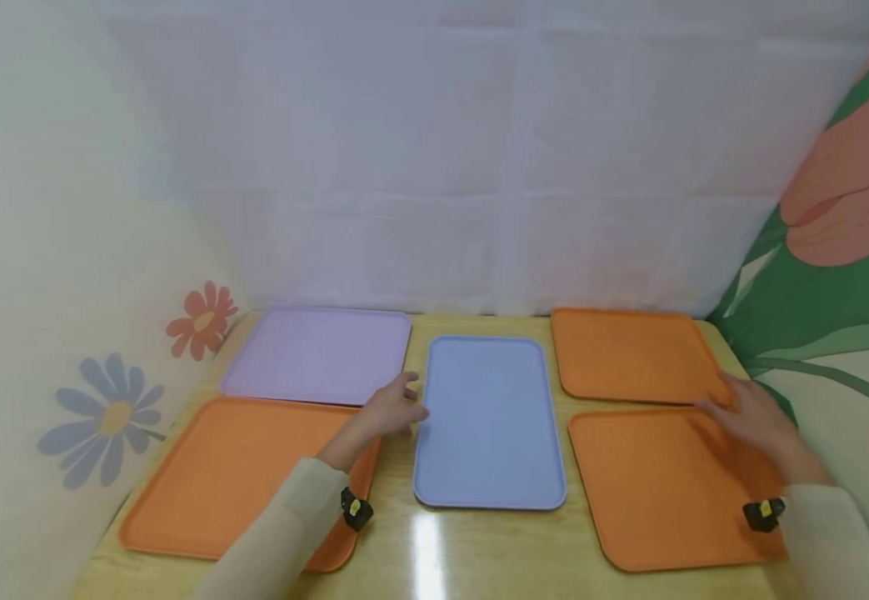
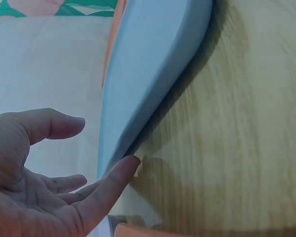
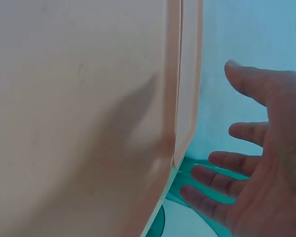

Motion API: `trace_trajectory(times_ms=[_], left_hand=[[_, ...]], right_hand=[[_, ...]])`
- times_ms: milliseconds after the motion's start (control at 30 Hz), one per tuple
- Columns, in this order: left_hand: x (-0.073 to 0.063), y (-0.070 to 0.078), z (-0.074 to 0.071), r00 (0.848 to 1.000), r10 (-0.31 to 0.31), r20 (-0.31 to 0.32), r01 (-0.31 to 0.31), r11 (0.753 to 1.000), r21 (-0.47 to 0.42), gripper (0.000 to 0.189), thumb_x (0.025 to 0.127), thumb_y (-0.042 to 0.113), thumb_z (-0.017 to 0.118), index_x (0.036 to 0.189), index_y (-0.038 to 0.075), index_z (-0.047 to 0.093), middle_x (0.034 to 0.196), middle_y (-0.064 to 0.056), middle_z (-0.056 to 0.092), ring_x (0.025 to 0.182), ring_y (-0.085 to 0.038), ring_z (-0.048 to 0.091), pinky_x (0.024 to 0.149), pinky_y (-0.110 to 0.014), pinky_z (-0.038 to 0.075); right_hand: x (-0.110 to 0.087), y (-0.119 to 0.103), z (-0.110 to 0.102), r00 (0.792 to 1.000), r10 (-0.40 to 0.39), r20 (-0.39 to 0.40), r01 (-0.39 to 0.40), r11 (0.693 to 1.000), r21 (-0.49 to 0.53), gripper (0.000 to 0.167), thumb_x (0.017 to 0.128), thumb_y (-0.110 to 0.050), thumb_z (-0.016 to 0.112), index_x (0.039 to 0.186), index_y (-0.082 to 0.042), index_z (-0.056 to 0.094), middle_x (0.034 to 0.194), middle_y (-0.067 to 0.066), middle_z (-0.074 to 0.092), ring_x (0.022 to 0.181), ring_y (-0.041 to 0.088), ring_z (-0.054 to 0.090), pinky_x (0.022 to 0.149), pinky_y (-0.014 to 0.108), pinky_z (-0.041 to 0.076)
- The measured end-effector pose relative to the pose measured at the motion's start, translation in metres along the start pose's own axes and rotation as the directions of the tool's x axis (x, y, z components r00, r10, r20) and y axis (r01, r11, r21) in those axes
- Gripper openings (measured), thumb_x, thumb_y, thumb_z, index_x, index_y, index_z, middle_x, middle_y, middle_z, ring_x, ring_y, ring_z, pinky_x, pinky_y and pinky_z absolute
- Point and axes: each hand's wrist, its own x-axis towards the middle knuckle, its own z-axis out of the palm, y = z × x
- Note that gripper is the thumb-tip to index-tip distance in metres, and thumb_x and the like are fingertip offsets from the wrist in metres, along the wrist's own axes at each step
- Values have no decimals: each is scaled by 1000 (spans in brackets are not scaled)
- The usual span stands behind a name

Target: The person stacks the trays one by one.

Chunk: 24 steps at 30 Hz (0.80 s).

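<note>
A blue tray (image 1: 490,425) lies upright-oriented in the middle of the table. By its left edge is my left hand (image 1: 392,406), fingers spread, holding nothing. In the left wrist view one fingertip (image 2: 130,165) of that hand is close to the blue tray's rim (image 2: 160,81); whether it touches I cannot tell. Over the right side hovers my right hand (image 1: 760,421), its fingers apart and nothing in them. Beneath it lie the near right orange tray (image 1: 666,492) and the far right orange tray (image 1: 629,354). The right wrist view shows the hand's shadow across the near one.
At the far left lies a purple tray (image 1: 322,354), with another orange tray (image 1: 254,475) in front of it under my left forearm. A white cloth (image 1: 404,167) hangs behind the wooden table (image 1: 494,554). Flower-printed cloth (image 1: 839,292) borders the right side.
</note>
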Motion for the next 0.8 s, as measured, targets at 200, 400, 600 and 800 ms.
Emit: trace_trajectory(times_ms=[200,400,600,800], left_hand=[[1,0,4,1000,-16,-8,16,999,-36,77,86,5,69,154,-2,33,132,-28,56,73,-24,67,68,-35,61],[6,-2,9,1000,-20,-6,19,999,-42,77,82,-2,69,151,-6,35,128,-26,56,84,-25,65,68,-35,61],[11,-7,12,1000,6,-19,-7,999,-44,75,76,-9,67,146,-10,40,117,-21,55,92,-28,62,64,-34,60],[13,-9,12,1000,-16,4,17,996,-82,76,74,-15,63,146,-12,38,120,-22,53,99,-32,62,65,-37,62]], right_hand=[[-6,9,-4,1000,21,12,-21,999,-25,88,101,-49,56,142,25,31,135,52,34,121,66,36,99,73,34],[-14,14,-8,996,73,54,-72,997,-17,91,101,-52,54,140,27,30,135,54,32,120,67,35,99,74,34],[-19,19,-10,992,103,75,-100,994,-32,89,102,-51,53,138,28,30,131,54,35,115,66,42,95,72,40],[-22,27,-13,988,110,108,-107,994,-34,89,101,-49,54,138,29,30,128,55,39,113,66,45,91,70,44]])
